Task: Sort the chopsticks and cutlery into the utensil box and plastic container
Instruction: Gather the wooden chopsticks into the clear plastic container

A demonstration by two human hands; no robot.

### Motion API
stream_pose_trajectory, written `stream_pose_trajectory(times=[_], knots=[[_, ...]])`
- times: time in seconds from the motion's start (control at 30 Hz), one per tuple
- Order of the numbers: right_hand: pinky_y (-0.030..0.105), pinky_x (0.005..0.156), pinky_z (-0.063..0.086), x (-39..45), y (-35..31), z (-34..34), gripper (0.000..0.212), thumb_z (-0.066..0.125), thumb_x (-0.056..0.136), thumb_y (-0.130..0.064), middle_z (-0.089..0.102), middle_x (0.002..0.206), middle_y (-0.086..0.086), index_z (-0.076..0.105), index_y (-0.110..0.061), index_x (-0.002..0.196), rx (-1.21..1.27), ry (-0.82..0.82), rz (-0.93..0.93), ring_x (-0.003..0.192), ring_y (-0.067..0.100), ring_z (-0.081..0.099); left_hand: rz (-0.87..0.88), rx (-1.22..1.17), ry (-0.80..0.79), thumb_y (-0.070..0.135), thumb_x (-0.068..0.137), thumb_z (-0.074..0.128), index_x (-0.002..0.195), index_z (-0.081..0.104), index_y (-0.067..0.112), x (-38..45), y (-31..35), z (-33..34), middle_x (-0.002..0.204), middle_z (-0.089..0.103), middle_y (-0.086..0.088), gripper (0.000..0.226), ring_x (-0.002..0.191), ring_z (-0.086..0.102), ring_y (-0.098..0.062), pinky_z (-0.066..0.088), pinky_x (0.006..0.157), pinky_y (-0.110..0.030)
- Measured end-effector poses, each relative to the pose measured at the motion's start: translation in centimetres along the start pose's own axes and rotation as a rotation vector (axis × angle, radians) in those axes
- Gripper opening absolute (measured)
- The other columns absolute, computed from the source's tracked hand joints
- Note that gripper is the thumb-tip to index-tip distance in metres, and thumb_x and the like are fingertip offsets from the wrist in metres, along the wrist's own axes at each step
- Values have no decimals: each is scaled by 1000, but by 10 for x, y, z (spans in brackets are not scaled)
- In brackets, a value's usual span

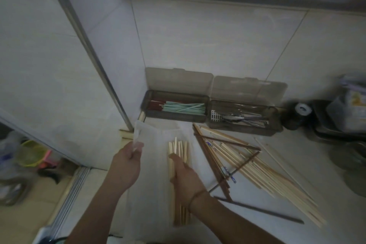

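At the centre of the frame, against the tiled wall, two smoky translucent boxes stand side by side with their lids raised. The left utensil box holds pale green chopsticks with dark red ones at their left end. The right utensil box holds metal cutlery on a white slotted insert. Below them, a clear plastic container lies lengthwise on the white counter; its wall is hard to trace. The left hand pinches its upper left edge. The right hand grips a bundle of pale wooden chopsticks over this container. At lower right, loose chopsticks, pale and dark brown, lie scattered on the counter, near the right box.
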State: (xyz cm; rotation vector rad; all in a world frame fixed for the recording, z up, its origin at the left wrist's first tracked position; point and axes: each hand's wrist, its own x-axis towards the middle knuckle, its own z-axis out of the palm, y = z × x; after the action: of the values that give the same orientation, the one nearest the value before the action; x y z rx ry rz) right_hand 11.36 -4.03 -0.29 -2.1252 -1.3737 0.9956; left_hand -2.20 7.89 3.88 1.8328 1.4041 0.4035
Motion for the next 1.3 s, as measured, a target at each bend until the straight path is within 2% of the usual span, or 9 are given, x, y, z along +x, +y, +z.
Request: stream_pose_trajectory(times=[0.1,0.27,0.33,0.43,0.53,0.63,0.77,1.03,1.3], knots=[[34,98,43,4,9,17,65,48,91,-5,43,137,16,20,-18,148,-211,-143,22,115,27,52,-4,6,-10,21,101,43,114,63,18,0,0,0,106,66,-21,24,98,62,-37,49,85,-42],[30,105,37,0,17,14,55,50,92,-7,46,138,15,34,-9,145,-266,-229,-34,124,28,47,12,14,-25,19,101,42,113,63,19,-2,0,1,104,66,-23,24,97,62,-38,49,85,-42],[25,99,41,-10,22,-7,42,46,93,-10,56,127,8,49,-14,135,-146,-64,-118,114,20,54,12,14,-30,20,101,41,113,62,18,-1,0,2,105,66,-23,24,97,62,-39,49,86,-44],[12,79,47,-28,53,-53,21,56,89,-12,67,97,-5,69,-19,104,-3,463,-145,82,7,61,15,15,-30,20,102,41,117,63,17,0,-1,3,108,66,-23,26,100,62,-40,48,90,-47],[13,71,45,-39,124,-98,16,65,84,-5,69,90,0,73,-17,92,-48,785,148,74,19,64,8,2,-20,21,102,42,118,63,18,0,-3,4,109,66,-22,26,101,61,-41,48,91,-50],[34,81,49,-61,193,-131,19,62,86,-15,66,107,11,71,-17,102,-168,732,581,93,32,62,1,-11,-15,20,102,42,116,63,19,0,-3,6,108,66,-23,25,100,62,-43,49,90,-52],[32,76,38,-81,237,-136,23,49,91,-29,62,105,5,65,-27,108,-331,564,875,89,26,55,0,-12,-19,19,101,44,112,64,22,2,-6,6,105,66,-26,23,99,61,-46,49,88,-56],[35,84,51,-75,237,-141,24,49,89,-20,66,105,8,70,-22,100,-372,492,886,97,29,61,-5,-10,-26,20,101,44,107,62,27,3,-7,6,105,65,-26,21,99,61,-46,49,88,-54],[32,79,47,-81,232,-146,26,53,89,-21,58,111,4,52,-15,115,-619,398,904,103,20,52,-23,-24,-29,22,101,43,110,61,27,2,-7,5,106,65,-26,21,98,61,-46,51,87,-52]])
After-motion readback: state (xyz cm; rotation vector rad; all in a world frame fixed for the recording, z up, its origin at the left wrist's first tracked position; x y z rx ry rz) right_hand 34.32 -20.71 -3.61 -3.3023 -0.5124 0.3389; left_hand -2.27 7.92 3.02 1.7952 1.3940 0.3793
